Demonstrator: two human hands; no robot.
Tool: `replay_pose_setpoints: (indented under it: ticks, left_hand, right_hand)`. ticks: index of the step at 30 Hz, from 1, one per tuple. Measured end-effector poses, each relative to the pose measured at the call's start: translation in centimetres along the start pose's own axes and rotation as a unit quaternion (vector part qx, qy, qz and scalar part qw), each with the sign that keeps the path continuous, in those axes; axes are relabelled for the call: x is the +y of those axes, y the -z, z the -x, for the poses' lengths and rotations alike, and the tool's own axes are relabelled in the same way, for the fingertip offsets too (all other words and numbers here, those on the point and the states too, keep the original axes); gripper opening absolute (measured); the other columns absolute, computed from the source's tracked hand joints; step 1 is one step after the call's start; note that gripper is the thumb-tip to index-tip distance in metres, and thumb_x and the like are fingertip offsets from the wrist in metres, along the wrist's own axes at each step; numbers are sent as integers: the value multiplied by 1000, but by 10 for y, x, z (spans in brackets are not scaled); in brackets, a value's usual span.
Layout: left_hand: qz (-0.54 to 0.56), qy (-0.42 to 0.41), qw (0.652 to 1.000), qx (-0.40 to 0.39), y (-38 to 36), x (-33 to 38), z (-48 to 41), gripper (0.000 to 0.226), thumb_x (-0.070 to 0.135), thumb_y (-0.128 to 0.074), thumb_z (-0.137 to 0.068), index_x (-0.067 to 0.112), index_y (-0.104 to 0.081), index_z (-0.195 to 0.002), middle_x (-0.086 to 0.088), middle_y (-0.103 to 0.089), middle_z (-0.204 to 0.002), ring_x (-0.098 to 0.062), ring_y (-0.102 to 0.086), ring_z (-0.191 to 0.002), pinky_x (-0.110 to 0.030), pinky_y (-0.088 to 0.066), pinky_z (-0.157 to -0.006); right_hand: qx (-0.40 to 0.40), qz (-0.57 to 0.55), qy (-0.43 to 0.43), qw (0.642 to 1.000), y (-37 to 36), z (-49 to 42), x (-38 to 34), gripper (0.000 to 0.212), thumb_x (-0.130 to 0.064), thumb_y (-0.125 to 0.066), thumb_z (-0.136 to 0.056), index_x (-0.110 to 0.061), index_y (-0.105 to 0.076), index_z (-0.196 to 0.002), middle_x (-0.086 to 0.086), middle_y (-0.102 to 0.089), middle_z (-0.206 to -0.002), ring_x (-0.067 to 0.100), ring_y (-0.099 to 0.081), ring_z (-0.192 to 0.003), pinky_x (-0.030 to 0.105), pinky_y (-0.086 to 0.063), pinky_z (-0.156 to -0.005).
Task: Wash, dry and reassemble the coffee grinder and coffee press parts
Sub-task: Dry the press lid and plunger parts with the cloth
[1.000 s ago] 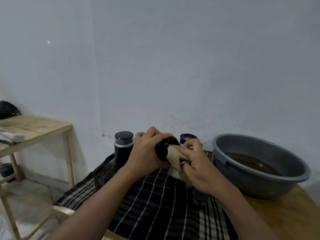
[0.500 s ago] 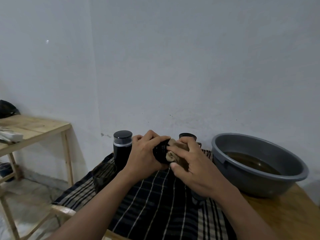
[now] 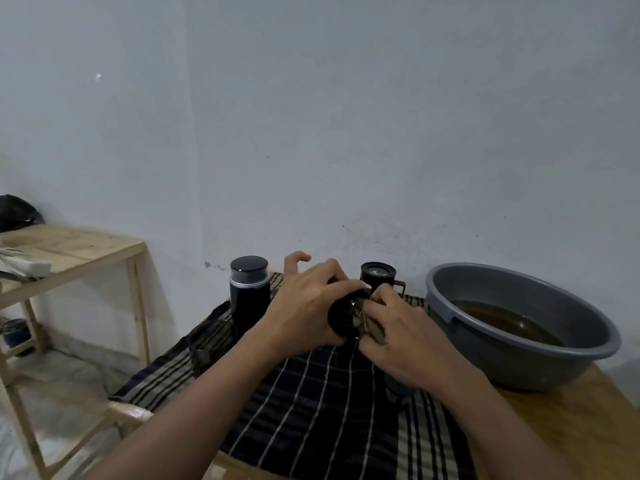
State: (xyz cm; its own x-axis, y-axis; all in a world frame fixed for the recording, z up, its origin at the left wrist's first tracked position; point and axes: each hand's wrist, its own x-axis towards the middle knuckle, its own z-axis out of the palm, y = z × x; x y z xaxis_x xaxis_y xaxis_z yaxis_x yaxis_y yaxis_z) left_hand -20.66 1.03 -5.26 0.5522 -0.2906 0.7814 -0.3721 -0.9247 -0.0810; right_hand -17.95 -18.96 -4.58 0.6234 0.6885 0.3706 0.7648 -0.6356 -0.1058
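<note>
Now for the drying: black part in hand above the striped cloth

The left hand (image 3: 304, 306) curls around a small black part (image 3: 341, 318), held just above the striped cloth (image 3: 311, 410) on the table (image 3: 588, 427), between the black grinder (image 3: 249, 292) and the coffee press (image 3: 377, 277). The right hand (image 3: 405, 341) pinches a beige rag (image 3: 372, 329) and presses it into the part. The piece looks light, rigid and smooth, and is likely slick if damp, so a hold around its outer wall seems safest. A grey basin (image 3: 502, 368) of brown water sits to the right.
</note>
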Motion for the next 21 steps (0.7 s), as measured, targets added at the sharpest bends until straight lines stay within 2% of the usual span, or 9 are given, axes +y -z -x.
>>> replay_pose_setpoints:
  ticks: [2, 5, 7, 10, 12, 15, 17, 18, 21]
  left_hand:
    - [-31, -39, 999, -8, -7, 1, 4, 72, 44, -89, -52, 28, -70, -120, 6, -60, -100, -9, -64, -83, -51, -30, -102]
    - [-44, -48, 998, 6, -11, 3, 10, 71, 44, -90, -56, 28, -70, -122, 6, -61, -103, -11, -67, -86, -50, -28, -100]
    - [-34, -20, 999, 14, -11, 5, 9, 74, 45, -91, -56, 29, -68, -125, 6, -62, -107, -11, -66, -90, -50, -29, -99]
    - [-5, 9, 1000, 6, -6, 4, -3, 80, 46, -91, -53, 32, -66, -127, 7, -60, -109, -10, -63, -92, -50, -33, -97]
    - [-12, -8, 1000, 2, -2, 2, -11, 74, 48, -88, -56, 30, -68, -126, 7, -60, -105, -10, -63, -88, -48, -33, -93]
    - [-57, -53, 996, 46, -4, 1, -19, 54, 47, -74, -70, 25, -72, -120, 4, -61, -98, -12, -63, -80, -44, -27, -90]
    - [-76, -68, 990, 102, -11, 1, -16, 46, 45, -72, -77, 24, -75, -117, 3, -63, -95, -13, -64, -80, -44, -26, -88]
    - [-87, -72, 986, 126, -15, 0, -13, 42, 43, -73, -79, 24, -76, -116, 4, -64, -95, -12, -65, -81, -44, -26, -88]
    - [-120, -78, 971, 190, -24, -2, -2, 29, 31, -72, -87, 27, -77, -115, 8, -69, -96, -11, -66, -81, -45, -26, -89]
  right_hand:
    - [-65, -30, -15, 997, -2, 0, -2, 6, -37, -51, -96, -32, -48, -97, -13, -38, -101, 15, -55, -84, 36, -48, -74]
    - [-127, -300, -56, 944, 5, 0, 0, 24, -27, -51, -102, -34, -52, -80, -18, -56, -79, 3, -55, -70, 29, -46, -69]
    - [-113, -404, -55, 906, 11, 3, 4, 24, -24, -51, -105, -32, -62, -85, -18, -63, -76, 1, -58, -73, 22, -45, -70]
    - [54, -127, -20, 990, -3, 5, 8, 20, -38, -49, -104, -39, -65, -116, -14, -67, -91, 8, -64, -81, 27, -47, -70]
    - [141, 26, -21, 989, -15, 3, 4, 25, -34, -51, -101, -29, -63, -123, -10, -56, -97, 12, -56, -74, 27, -42, -67]
    - [140, -180, -74, 971, -16, -7, -5, 15, -17, -54, -101, -23, -65, -111, -7, -35, -132, 10, -55, -104, 21, -50, -84]
    - [75, -435, -112, 890, -13, -13, -8, 26, -9, -49, -104, -28, -66, -111, -13, -34, -150, 6, -57, -120, 23, -55, -92]
    - [42, -528, -126, 839, -12, -14, -8, 30, -7, -47, -105, -28, -67, -114, -8, -48, -148, 7, -62, -117, 26, -57, -91]
    - [-40, -694, -168, 699, -1, -10, -7, 27, -8, -45, -106, -12, -71, -110, 3, -77, -90, 9, -72, -79, 22, -55, -66]
